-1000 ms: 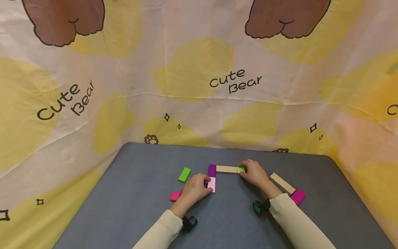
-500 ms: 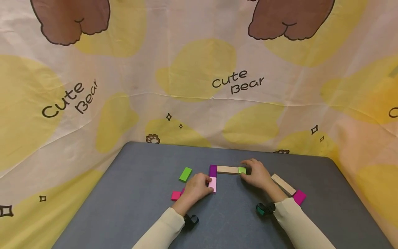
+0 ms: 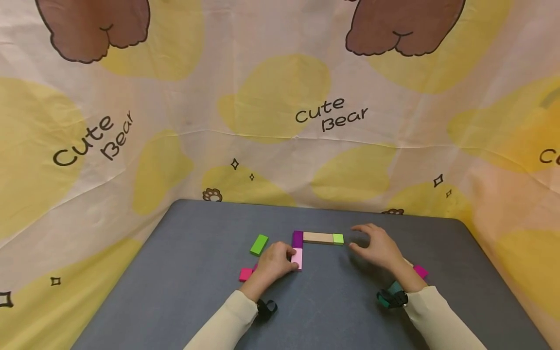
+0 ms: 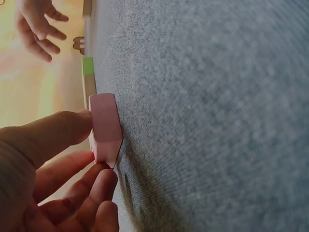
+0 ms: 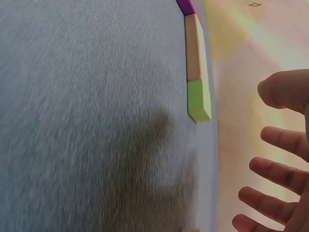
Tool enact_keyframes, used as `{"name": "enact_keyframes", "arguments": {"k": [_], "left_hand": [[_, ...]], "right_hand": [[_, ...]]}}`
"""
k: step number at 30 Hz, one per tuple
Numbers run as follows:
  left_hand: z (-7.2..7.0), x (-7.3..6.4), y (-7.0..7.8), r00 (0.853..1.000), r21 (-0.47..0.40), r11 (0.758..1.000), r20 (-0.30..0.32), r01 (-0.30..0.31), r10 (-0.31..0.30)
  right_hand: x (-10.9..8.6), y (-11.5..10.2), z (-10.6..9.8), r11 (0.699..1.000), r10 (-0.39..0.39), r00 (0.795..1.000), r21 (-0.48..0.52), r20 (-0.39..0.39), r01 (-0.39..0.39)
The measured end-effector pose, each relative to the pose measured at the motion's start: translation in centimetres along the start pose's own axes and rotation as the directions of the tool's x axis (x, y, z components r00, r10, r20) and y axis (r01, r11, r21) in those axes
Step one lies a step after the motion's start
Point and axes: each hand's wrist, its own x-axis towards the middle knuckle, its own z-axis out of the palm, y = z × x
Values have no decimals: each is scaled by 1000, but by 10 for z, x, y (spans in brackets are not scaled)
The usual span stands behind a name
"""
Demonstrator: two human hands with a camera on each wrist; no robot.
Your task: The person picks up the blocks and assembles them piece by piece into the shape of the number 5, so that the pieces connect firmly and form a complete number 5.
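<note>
Left hand (image 3: 273,262): back of hand up, forearm slanting in from the near edge of the tabletop (image 3: 175,291); thumb and fingers pinch the pink block (image 3: 297,259), which lies in the far half of the tabletop, about midway between the side edges. The pink block's far end meets the purple block (image 3: 298,239); from there the wooden block (image 3: 318,237) and light green block (image 3: 338,238) run roughly along the far edge, end to end.

Right hand (image 3: 377,244): raised above the tabletop, fingers spread, thumb apart, gap facing the light green block; no contact. Forearm angles in from the near right, partly hiding a magenta block (image 3: 420,271) toward the right edge. Green block (image 3: 259,244): beyond the left hand, toward the far left corner.
</note>
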Motion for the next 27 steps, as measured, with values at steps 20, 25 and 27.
{"name": "enact_keyframes", "arguments": {"k": [20, 25, 27], "left_hand": [[0, 1, 0, 1000, -2, 1000, 8, -30, 30], [-1, -1, -3, 998, 41, 998, -5, -57, 57], [-2, -1, -4, 998, 60, 996, -11, -66, 67]], "right_hand": [[-38, 51, -29, 991, 113, 993, -64, -22, -114], [-40, 59, -28, 992, 111, 994, -65, -9, -112], [-40, 61, -26, 992, 110, 994, -64, -1, -110]]}}
